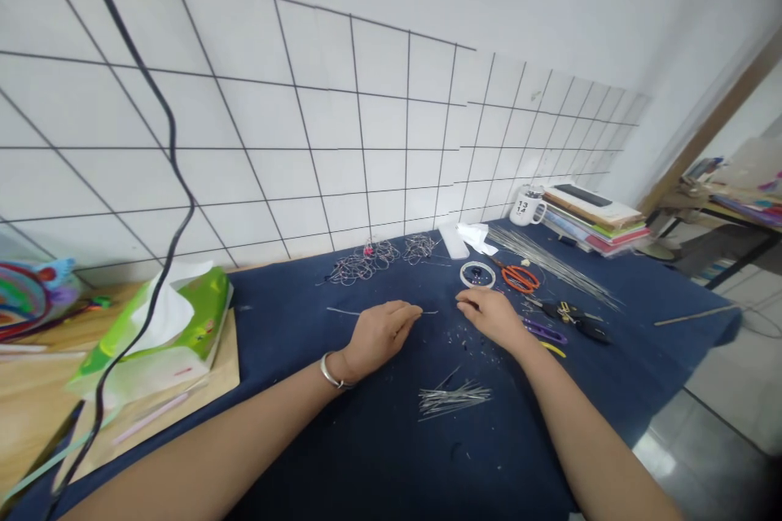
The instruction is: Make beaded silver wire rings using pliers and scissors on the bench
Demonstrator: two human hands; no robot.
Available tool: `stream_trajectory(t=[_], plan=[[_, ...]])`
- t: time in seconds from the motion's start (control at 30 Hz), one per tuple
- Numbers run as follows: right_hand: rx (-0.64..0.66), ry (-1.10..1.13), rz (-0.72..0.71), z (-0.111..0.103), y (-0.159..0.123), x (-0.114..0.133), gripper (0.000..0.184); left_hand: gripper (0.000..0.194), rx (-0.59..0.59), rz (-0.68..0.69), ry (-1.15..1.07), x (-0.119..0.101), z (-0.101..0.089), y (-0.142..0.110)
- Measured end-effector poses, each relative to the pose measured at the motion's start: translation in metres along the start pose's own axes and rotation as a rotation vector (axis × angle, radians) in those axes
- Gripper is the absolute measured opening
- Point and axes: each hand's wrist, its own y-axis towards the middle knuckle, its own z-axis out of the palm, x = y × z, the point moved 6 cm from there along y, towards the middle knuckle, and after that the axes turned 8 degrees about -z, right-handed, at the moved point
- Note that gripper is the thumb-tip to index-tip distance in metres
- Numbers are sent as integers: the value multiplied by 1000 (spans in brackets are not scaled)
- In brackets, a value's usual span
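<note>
My left hand [382,334], a silver bangle at its wrist, is closed on a thin wire [342,310]. One end sticks out left of the hand and the other pokes past the fingertips on the right. My right hand [487,316] is pinched just in front of a small round dish [477,275] with dark bits inside; whatever its fingers hold is too small to make out. Below and between the hands lies a pile of short cut wires [454,400]. Tiny scraps [467,339] are scattered by my right hand.
Tangled wire loops [366,262] lie near the wall. On the right are orange-handled scissors [520,278], black pliers [574,317], a purple-handled tool [545,331], long straight wires [555,264], a white mug [527,207] and stacked books [595,220]. A tissue pack [201,326] and hanging cable [173,146] are left.
</note>
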Motion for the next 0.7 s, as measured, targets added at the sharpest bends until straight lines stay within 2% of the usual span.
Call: stream_trajectory(t=[0.07,0.17,0.33,0.5,0.7], plan=[[-47,73,-7,-4,-1,2,17,23,-1,10,5,-2,0,0],[-98,164,-72,-2,-2,18,18,23,20,7,16,-4,0,0],[-95,121,-202,8,-2,41,17,22,26,9,35,-4,2,0],[-91,65,-231,12,-2,42,17,23,63,-1,36,-1,5,0],[-92,61,-240,9,-2,48,16,23,55,14,27,-2,4,0]])
